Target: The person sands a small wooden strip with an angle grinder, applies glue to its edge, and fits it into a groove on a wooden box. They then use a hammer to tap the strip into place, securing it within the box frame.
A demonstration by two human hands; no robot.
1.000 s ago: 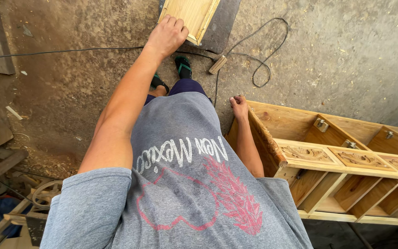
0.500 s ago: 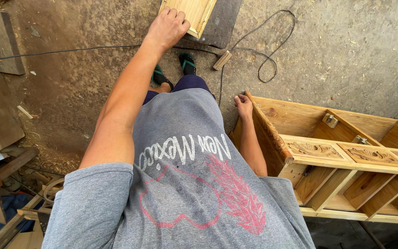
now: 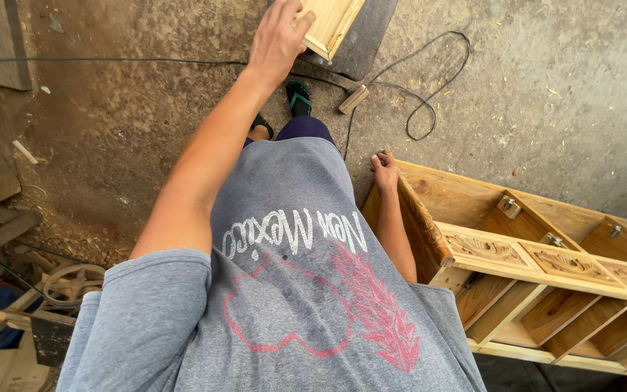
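A: Quick pass – your left hand (image 3: 279, 36) is stretched out ahead of you, fingers curled over the near edge of the pale wooden panel (image 3: 330, 22) at the top of the view, so it's closed on that panel. The panel runs out of frame; I can't see how much of it there is.

B: And your right hand (image 3: 384, 171)?

A: Down at your side, resting on the corner of the carved wooden cabinet (image 3: 538, 261) lying on the floor to your right. Fingers look bent over the top edge, but whether you're really gripping or just steadying, I can't tell.

B: Where does the panel sit relative to the cabinet?

A: Well apart – panel up front above a dark slab (image 3: 361, 43), cabinet off to the right. Its open compartments face up, carved strip along the front, small metal fittings inside.

B: Progress?

A: My read: the cabinet frame is assembled and carved, but several bays show open, and the panel in your hand isn't on it yet. So picked up, not fitted.

B: Anything else?

A: A black cable (image 3: 429, 94) loops on the concrete floor (image 3: 560, 87), with a small wood block (image 3: 353, 99) beside it, near your green sandal (image 3: 298, 98)
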